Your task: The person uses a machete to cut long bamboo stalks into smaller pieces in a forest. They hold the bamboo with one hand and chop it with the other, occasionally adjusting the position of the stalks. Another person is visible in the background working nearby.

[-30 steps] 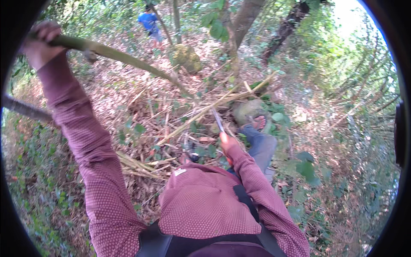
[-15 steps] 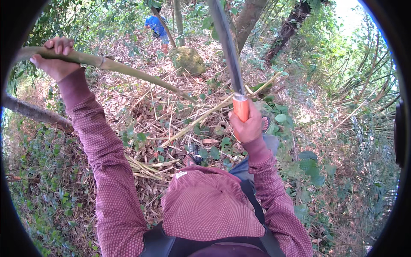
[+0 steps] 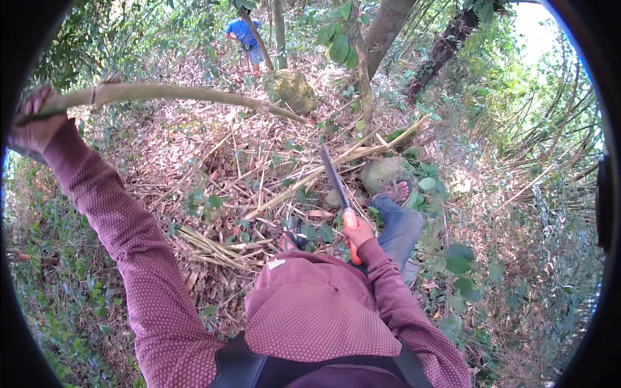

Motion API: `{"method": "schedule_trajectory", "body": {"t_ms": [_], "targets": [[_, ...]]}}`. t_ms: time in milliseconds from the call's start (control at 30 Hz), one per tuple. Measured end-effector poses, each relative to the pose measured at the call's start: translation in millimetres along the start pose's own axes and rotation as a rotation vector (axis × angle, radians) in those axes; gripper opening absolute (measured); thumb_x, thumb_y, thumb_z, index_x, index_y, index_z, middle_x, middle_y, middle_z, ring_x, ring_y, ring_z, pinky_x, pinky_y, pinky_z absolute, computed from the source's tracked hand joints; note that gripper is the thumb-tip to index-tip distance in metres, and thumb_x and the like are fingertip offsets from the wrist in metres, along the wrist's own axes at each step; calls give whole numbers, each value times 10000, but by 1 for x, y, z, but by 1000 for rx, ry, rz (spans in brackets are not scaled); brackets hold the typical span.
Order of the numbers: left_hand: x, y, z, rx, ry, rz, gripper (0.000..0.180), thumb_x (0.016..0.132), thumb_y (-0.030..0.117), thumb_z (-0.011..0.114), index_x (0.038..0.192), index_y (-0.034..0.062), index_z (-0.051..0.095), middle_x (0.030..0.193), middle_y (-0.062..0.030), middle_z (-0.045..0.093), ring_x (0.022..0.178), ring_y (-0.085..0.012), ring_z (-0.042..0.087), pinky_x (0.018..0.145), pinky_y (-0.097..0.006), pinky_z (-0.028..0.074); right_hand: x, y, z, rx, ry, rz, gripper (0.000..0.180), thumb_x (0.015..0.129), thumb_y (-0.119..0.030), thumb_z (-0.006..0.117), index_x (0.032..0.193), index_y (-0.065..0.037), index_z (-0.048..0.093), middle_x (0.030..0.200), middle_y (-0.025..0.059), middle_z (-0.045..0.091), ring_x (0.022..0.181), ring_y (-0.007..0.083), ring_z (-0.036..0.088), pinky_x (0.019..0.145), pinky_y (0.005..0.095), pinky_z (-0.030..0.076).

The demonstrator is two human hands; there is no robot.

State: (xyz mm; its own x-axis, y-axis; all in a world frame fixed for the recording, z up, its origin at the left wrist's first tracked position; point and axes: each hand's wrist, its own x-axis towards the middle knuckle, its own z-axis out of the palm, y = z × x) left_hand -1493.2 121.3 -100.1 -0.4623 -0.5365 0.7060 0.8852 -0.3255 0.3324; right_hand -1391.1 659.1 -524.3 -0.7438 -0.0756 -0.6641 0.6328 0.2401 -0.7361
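My left hand (image 3: pixel 32 123) is raised at the far left and grips a long green bamboo stem (image 3: pixel 174 94) that runs right across the view towards a stump. My right hand (image 3: pixel 356 231) is low in front of my chest, closed on the orange handle of a long-bladed knife (image 3: pixel 334 176). The blade points up and away over a litter of cut stalks (image 3: pixel 284 187). My maroon sleeves and chest fill the lower middle. My bare foot in a sandal (image 3: pixel 396 191) rests just right of the blade.
Another person in a blue shirt (image 3: pixel 244 33) stands far off at the top. A cut stump (image 3: pixel 292 89) and tree trunks (image 3: pixel 385 29) rise behind. Dry leaves and sticks cover the slope; green undergrowth lines both sides.
My right hand has swung the knife down from a raised position to low in front of me. My left hand still holds the stem, now further left.
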Motion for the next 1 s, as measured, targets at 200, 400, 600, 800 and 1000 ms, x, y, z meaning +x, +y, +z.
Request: {"method": "schedule_trajectory", "body": {"t_ms": [200, 400, 600, 800, 1000], "targets": [[-146, -57, -71, 420, 539, -386, 291, 924, 324, 370, 886, 38, 414, 620, -20, 440, 551, -136, 447, 538, -255, 429, -18, -48, -10, -79, 146, -363, 328, 661, -127, 609, 965, -20, 546, 643, 53, 539, 467, 123, 521, 448, 270, 429], [-223, -86, -70, 354, 701, -307, 383, 872, 458, 439, 670, 137, 389, 533, 19, 374, 456, -97, 369, 424, -241, 346, -89, -135, 18, -43, -14, -515, 301, 698, -85, 631, 967, 2, 528, 736, 56, 539, 602, 108, 510, 555, 256, 436], [-228, -113, -23, 174, 554, -412, 370, 829, 358, 584, 621, 153, 357, 503, 37, 336, 441, -75, 359, 417, -239, 351, -145, -254, 8, 415, 53, -1319, 327, 710, 25, 578, 1015, 41, 461, 767, 57, 549, 634, 92, 524, 568, 236, 455], [-213, -150, 18, 72, 358, -209, 274, 798, 161, 608, 621, 146, 399, 479, 34, 357, 410, -69, 379, 376, -214, 335, -92, -171, 29, -237, 294, -919, 291, 664, -88, 635, 929, -8, 547, 773, 72, 572, 631, 166, 551, 615, 324, 468], [-218, -159, 45, 355, 336, -722, 259, 784, 142, 608, 635, 125, 397, 503, 25, 377, 405, -75, 367, 369, -220, 320, -100, -120, 39, -201, 265, -899, 336, 681, -115, 635, 982, -9, 531, 782, 116, 570, 708, 200, 564, 677, 315, 447]]}}
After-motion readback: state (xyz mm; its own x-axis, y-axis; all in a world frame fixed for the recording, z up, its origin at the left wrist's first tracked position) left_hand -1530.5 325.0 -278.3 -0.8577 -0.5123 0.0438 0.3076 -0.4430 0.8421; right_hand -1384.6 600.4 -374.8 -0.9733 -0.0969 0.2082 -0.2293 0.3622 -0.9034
